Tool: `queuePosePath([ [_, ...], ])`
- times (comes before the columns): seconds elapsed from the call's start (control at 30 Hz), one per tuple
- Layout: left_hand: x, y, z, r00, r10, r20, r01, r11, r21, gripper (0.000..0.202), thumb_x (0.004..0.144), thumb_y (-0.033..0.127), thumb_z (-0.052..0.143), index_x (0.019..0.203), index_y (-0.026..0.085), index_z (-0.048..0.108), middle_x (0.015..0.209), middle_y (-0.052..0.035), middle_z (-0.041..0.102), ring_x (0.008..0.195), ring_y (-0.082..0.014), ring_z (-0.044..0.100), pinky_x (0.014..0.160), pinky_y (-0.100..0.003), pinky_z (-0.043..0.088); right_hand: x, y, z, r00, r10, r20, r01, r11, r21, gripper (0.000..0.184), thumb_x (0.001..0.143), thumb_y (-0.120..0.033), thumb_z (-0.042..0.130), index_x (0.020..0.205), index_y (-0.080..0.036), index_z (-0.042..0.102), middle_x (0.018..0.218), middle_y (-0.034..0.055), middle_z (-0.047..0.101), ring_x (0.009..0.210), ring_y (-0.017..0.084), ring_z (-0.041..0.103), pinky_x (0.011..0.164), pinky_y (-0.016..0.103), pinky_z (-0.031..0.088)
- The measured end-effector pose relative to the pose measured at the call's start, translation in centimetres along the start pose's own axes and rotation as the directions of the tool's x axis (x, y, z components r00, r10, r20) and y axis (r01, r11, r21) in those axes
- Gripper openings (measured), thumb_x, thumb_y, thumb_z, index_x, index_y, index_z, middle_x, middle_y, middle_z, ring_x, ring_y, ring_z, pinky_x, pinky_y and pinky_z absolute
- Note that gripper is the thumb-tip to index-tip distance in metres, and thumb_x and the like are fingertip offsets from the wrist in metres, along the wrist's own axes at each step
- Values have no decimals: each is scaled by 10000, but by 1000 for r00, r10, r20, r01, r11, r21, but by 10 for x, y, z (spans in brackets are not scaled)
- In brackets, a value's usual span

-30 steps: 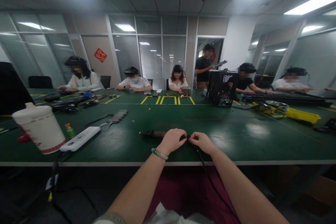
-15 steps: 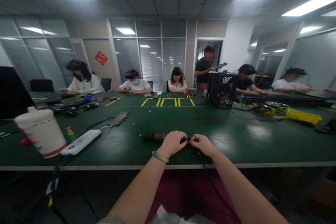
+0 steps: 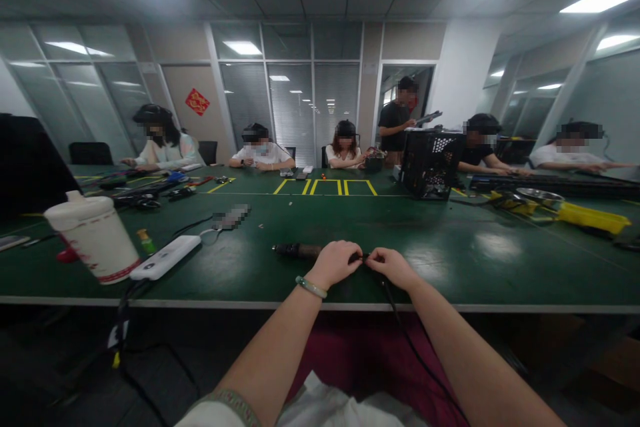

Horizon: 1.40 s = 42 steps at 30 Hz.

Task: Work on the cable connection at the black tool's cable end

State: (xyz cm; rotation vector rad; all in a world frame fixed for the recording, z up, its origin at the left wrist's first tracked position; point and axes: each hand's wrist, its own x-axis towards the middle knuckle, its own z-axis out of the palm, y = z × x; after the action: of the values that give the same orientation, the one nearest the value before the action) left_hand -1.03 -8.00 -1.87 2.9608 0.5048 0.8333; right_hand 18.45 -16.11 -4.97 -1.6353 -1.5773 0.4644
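A dark, cylindrical electric screwdriver [image 3: 296, 251] lies on the green table, its narrow tip pointing left. My left hand [image 3: 340, 261] is closed around its rear end and covers that part. Close beside it, my right hand [image 3: 393, 267] pinches the end of a black cable [image 3: 400, 328] between thumb and fingertips. The fingertips of both hands almost meet at a small dark piece, too small to tell whether the plug sits in the screwdriver. From the right hand the cable hangs over the table's front edge, down across my lap.
On the left stand a white lidded cup [image 3: 93, 237], a white power strip [image 3: 166, 257] and a small green bottle [image 3: 146, 241]. A black computer case [image 3: 433, 163] and a yellow tray [image 3: 594, 217] are farther right. Several people sit across the table; one stands.
The view has shifted slightly, so everything sits a little higher and farther right. Both hands keep nearly the same pose at the screwdriver's rear end.
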Motion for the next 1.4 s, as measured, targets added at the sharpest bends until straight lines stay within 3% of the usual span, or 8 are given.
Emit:
queuePosePath([
  [0.3, 1, -1, 1, 999, 28, 14, -28, 999, -20, 112, 869, 261, 594, 966, 233, 645, 999, -10, 654, 961, -178, 575, 884, -302, 430, 0, -1, 0, 1000, 4, 10, -4, 1000, 0, 211, 777, -380, 620, 767, -175, 668, 693, 4, 658, 640, 144, 573, 580, 231, 406],
  [0.57, -1, 0, 1, 1000, -25, -14, 25, 1000, 2, 160, 883, 341, 586, 982, 218, 616, 927, -15, 651, 904, -186, 582, 833, -311, 439, 0, -1, 1, 1000, -6, -7, 6, 1000, -5, 204, 770, -373, 627, 754, -176, 676, 692, 5, 662, 649, 149, 579, 588, 235, 411],
  [0.8, 0, 1, -2, 1000, 9, 20, -8, 1000, -23, 105, 878, 261, 581, 962, 231, 637, 982, -7, 659, 938, -181, 579, 866, -306, 429, 0, 0, 0, 1000, -4, -4, 4, 1000, -3, 208, 773, -386, 630, 762, -183, 677, 704, 8, 668, 658, 156, 590, 587, 236, 418],
  [1.03, -1, 2, -2, 999, -41, 12, 41, 999, 7, 174, 878, 336, 587, 1003, 218, 620, 941, -29, 649, 916, -195, 582, 832, -317, 438, 1, 2, 1, 1000, -5, -6, 5, 1000, -11, 211, 768, -383, 630, 758, -178, 678, 712, 10, 675, 654, 154, 585, 593, 237, 419],
  [1.4, 0, 0, 1, 1000, 2, 7, -2, 1000, -22, 117, 867, 261, 595, 955, 242, 670, 1010, -9, 664, 965, -177, 584, 899, -309, 435, 0, 2, 1, 1000, -9, -5, 9, 1000, -8, 197, 765, -373, 631, 752, -180, 667, 685, -4, 659, 639, 146, 579, 579, 228, 414],
])
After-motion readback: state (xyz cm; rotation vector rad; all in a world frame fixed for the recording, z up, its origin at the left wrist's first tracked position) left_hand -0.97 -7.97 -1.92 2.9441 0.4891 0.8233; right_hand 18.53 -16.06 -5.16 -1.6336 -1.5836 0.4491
